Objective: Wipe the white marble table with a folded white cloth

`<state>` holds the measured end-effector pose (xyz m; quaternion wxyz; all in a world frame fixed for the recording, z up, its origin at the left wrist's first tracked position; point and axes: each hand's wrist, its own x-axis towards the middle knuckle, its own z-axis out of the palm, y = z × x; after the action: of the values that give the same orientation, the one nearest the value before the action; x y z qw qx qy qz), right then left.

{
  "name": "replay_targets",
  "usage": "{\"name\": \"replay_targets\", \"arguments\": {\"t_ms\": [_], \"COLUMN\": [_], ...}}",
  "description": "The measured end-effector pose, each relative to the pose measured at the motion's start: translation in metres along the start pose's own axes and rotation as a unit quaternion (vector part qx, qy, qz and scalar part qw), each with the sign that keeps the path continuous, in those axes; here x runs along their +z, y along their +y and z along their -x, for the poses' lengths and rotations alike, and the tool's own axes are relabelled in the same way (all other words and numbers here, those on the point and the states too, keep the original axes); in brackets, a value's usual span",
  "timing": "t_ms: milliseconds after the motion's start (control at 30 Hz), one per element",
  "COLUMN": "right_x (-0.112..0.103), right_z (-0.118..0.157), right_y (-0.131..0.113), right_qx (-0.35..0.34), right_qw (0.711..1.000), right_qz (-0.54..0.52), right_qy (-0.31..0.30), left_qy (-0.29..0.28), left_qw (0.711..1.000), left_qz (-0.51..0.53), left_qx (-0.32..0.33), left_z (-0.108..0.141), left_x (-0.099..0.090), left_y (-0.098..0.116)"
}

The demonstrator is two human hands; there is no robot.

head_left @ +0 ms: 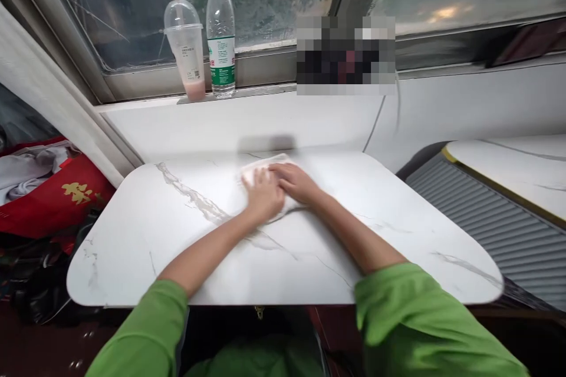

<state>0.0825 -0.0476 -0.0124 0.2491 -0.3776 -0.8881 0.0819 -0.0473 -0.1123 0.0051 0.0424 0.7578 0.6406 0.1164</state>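
Note:
A white cloth (286, 160), folded or bunched, lies on the white marble-patterned table (132, 235) near its far side. My left hand (264, 191) presses down on the cloth with its fingers spread. Just to the right, my right hand (298, 181) also rests on the cloth, palm down, its fingertips meeting or overlapping the fingers of my left hand. Both hands are slightly blurred. Much of the cloth is hidden beneath them.
On the window ledge stand a plastic cup (188, 56) with a straw and pink drink, and a green-capped bottle (221, 47). A pixelated patch covers part of the ledge. A red bag (57, 194) is at left; another table (513, 159) is at right.

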Motion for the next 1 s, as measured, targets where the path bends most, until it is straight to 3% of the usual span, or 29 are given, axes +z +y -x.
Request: {"name": "replay_targets", "arguments": {"t_ms": [67,167,233,333,400,500,600,667,767,867,933,1000], "right_x": [-0.029,-0.058,-0.063,-0.053,-0.039,-0.012,0.022,0.049,0.088,0.114,0.123,0.126], "right_z": [0.053,0.123,0.15,0.159,0.148,0.109,0.047,0.0,-0.059,-0.085,-0.083,-0.072], "right_y": [0.036,0.05,0.037,-0.001,-0.032,-0.078,-0.125,-0.164,-0.238,-0.318,-0.36,-0.384], "right_qx": [0.104,0.21,0.242,0.271,0.277,0.263,0.245,0.183,0.072,-0.025,-0.11,-0.171], "right_qw": [0.991,0.962,0.948,0.936,0.934,0.946,0.963,0.98,0.996,0.999,0.993,0.984], "right_qz": [0.068,0.152,0.183,0.201,0.199,0.169,0.107,0.074,0.053,0.04,0.04,0.038], "right_qy": [0.044,0.086,0.094,0.102,0.102,0.082,0.044,0.019,-0.013,-0.015,-0.003,0.004], "left_qy": [-0.046,-0.072,-0.056,-0.065,-0.089,-0.105,-0.097,-0.068,-0.013,0.037,0.085,0.129], "left_qw": [0.992,0.967,0.955,0.942,0.937,0.945,0.97,0.987,0.999,0.995,0.981,0.966], "left_qz": [0.025,0.038,0.041,0.049,0.052,0.042,0.022,0.009,-0.012,-0.049,-0.09,-0.116], "left_qx": [0.114,0.243,0.289,0.326,0.333,0.306,0.222,0.148,0.041,-0.077,-0.149,-0.192], "left_z": [-0.022,-0.027,-0.015,0.008,0.022,0.037,0.051,0.071,0.125,0.205,0.256,0.294], "left_x": [0.017,0.032,0.034,0.028,0.017,-0.003,-0.028,-0.048,-0.08,-0.106,-0.114,-0.114], "left_y": [0.049,0.101,0.114,0.099,0.073,0.016,-0.06,-0.12,-0.209,-0.273,-0.29,-0.286]}}
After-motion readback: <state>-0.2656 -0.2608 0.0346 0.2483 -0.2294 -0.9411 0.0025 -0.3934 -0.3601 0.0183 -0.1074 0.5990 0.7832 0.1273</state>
